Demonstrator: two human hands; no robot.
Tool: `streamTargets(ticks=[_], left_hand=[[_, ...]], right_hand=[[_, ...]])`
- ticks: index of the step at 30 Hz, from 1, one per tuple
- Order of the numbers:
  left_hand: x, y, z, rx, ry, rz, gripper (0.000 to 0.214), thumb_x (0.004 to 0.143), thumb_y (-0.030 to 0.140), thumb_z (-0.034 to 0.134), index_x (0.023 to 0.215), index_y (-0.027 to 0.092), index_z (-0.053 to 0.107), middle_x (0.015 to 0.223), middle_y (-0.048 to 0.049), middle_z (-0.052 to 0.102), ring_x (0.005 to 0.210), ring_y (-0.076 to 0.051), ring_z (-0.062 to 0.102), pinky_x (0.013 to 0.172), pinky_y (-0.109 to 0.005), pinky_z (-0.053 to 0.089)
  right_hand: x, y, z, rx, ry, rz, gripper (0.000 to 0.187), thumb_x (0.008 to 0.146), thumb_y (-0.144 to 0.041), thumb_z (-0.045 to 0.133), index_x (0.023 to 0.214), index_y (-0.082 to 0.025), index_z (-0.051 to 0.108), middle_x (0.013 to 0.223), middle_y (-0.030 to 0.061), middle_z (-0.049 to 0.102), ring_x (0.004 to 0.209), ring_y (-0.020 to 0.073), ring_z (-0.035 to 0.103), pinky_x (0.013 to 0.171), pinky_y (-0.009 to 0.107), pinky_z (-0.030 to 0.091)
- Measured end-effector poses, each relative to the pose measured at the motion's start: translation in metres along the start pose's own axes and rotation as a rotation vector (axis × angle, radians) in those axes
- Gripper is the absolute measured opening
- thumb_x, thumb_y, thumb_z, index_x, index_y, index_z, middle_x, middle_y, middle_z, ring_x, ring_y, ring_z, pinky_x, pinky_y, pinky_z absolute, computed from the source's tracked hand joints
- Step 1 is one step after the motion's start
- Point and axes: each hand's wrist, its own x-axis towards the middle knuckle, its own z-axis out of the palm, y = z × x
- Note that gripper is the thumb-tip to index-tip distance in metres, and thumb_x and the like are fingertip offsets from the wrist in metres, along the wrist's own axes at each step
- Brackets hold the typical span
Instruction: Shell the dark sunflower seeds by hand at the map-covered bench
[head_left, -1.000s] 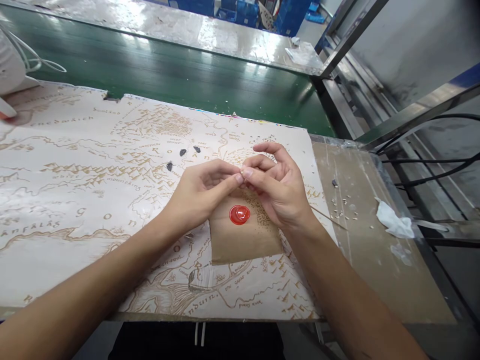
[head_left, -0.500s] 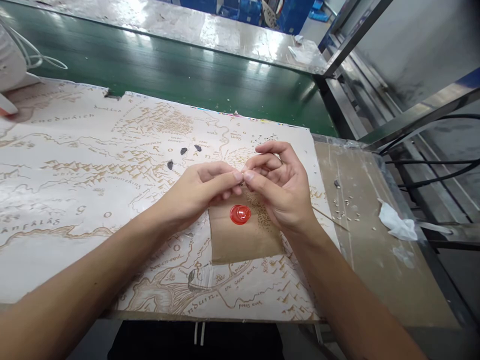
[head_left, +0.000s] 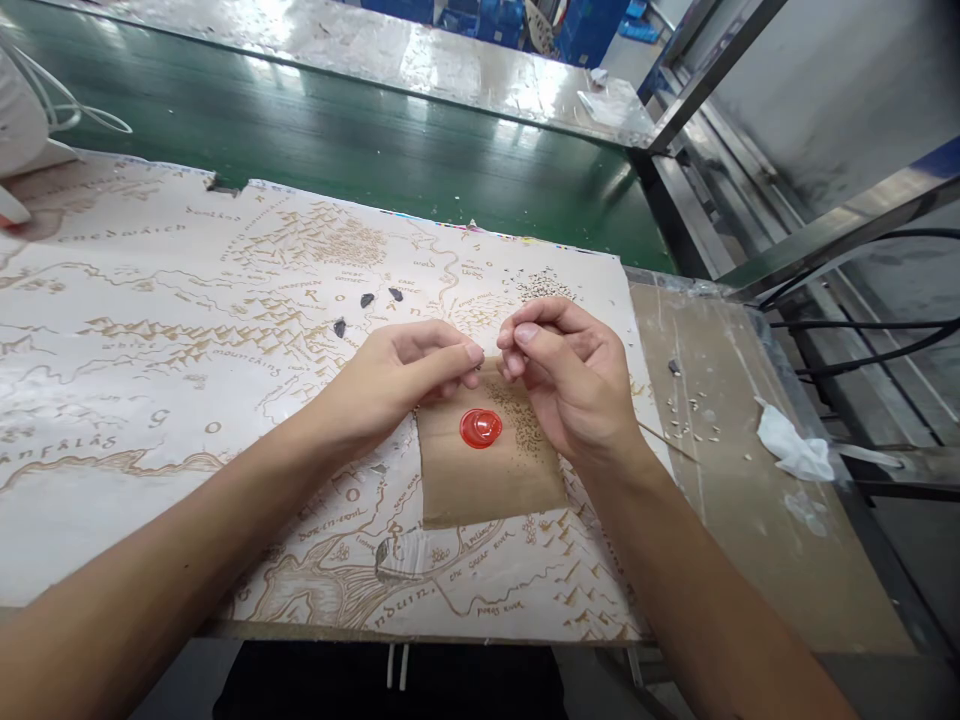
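My left hand (head_left: 412, 375) is pinched shut, thumb against the fingers, with a tiny dark bit at its fingertips too small to name. A short gap to the right, my right hand (head_left: 574, 375) also has thumb and fingers pressed together; whatever it may hold is hidden. Both are above a brown cardboard piece (head_left: 487, 495). On that card lies a glossy red blob (head_left: 480, 428), with many small specks (head_left: 529, 425) scattered beside it. A thin wooden stick (head_left: 667, 442) pokes out from behind my right wrist.
A map-printed sheet (head_left: 187, 380) covers the table. Small pale grains (head_left: 544, 285) are piled beyond my right hand, and several dark chips (head_left: 367, 300) lie left. At right are crumpled white tissue (head_left: 795, 445) and a metal frame (head_left: 750, 200). A green belt (head_left: 337, 140) runs behind.
My right hand has drawn away from the left, to the right, and its spread fingers have curled in. The left hand stays almost where it was.
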Motion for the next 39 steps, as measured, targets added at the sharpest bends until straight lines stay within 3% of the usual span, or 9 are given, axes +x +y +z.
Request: streamTargets(ticks=[17, 22, 25, 32, 36, 39], left_hand=[[-0.0002, 0.0001, 0.0009, 0.025, 0.007, -0.006, 0.024, 0.092, 0.041, 0.093, 0.085, 0.02, 0.082, 0.083, -0.0026, 0.077, 0.072, -0.013, 0.059, 0.069, -0.028, 0.046], [-0.0004, -0.0001, 0.0013, 0.027, -0.002, 0.002, 0.024, 0.092, 0.04, 0.093, 0.083, 0.021, 0.081, 0.082, -0.0021, 0.076, 0.072, -0.013, 0.058, 0.07, -0.028, 0.047], [-0.0001, -0.0008, 0.0007, 0.028, -0.004, 0.003, 0.024, 0.093, 0.04, 0.092, 0.084, 0.021, 0.081, 0.083, -0.0019, 0.076, 0.072, -0.013, 0.058, 0.071, -0.028, 0.046], [0.0005, -0.0008, 0.0006, 0.044, -0.014, 0.003, 0.025, 0.092, 0.042, 0.092, 0.084, 0.021, 0.08, 0.084, -0.0031, 0.078, 0.071, -0.014, 0.058, 0.069, -0.029, 0.046], [-0.0003, -0.0009, 0.0003, 0.051, -0.013, 0.004, 0.026, 0.093, 0.041, 0.092, 0.083, 0.021, 0.08, 0.084, -0.0028, 0.078, 0.071, -0.013, 0.058, 0.069, -0.028, 0.046], [-0.0007, -0.0007, 0.0001, 0.048, -0.015, 0.007, 0.024, 0.094, 0.04, 0.091, 0.083, 0.021, 0.08, 0.083, -0.0024, 0.077, 0.071, -0.013, 0.058, 0.069, -0.028, 0.046]], right_hand=[[-0.0017, 0.0003, -0.0002, -0.017, -0.002, 0.057, 0.011, 0.087, -0.026, 0.093, 0.089, -0.023, 0.083, 0.072, -0.0027, 0.074, 0.061, 0.01, 0.062, 0.059, 0.025, 0.052], [-0.0009, 0.0008, -0.0018, -0.084, 0.011, 0.048, 0.039, 0.077, -0.043, 0.107, 0.078, -0.024, 0.073, 0.063, -0.005, 0.066, 0.057, 0.0115, 0.056, 0.055, 0.027, 0.049], [-0.0011, 0.0008, -0.0042, -0.086, -0.006, 0.037, 0.041, 0.077, -0.05, 0.108, 0.081, -0.025, 0.077, 0.068, -0.0034, 0.07, 0.059, 0.0117, 0.058, 0.057, 0.027, 0.05], [-0.0032, 0.0026, -0.0082, -0.179, 0.013, 0.017, 0.051, 0.091, -0.071, 0.091, 0.075, -0.025, 0.075, 0.073, 0.0007, 0.071, 0.059, 0.0129, 0.057, 0.056, 0.03, 0.052], [-0.0023, -0.0019, -0.0066, -0.106, 0.021, 0.031, 0.026, 0.093, -0.048, 0.094, 0.087, -0.025, 0.082, 0.078, -0.0009, 0.073, 0.06, 0.0115, 0.057, 0.057, 0.028, 0.051], [-0.002, -0.005, -0.0058, -0.053, 0.022, 0.037, 0.007, 0.087, -0.025, 0.09, 0.09, -0.025, 0.084, 0.077, -0.0015, 0.074, 0.06, 0.0114, 0.057, 0.057, 0.028, 0.05]])
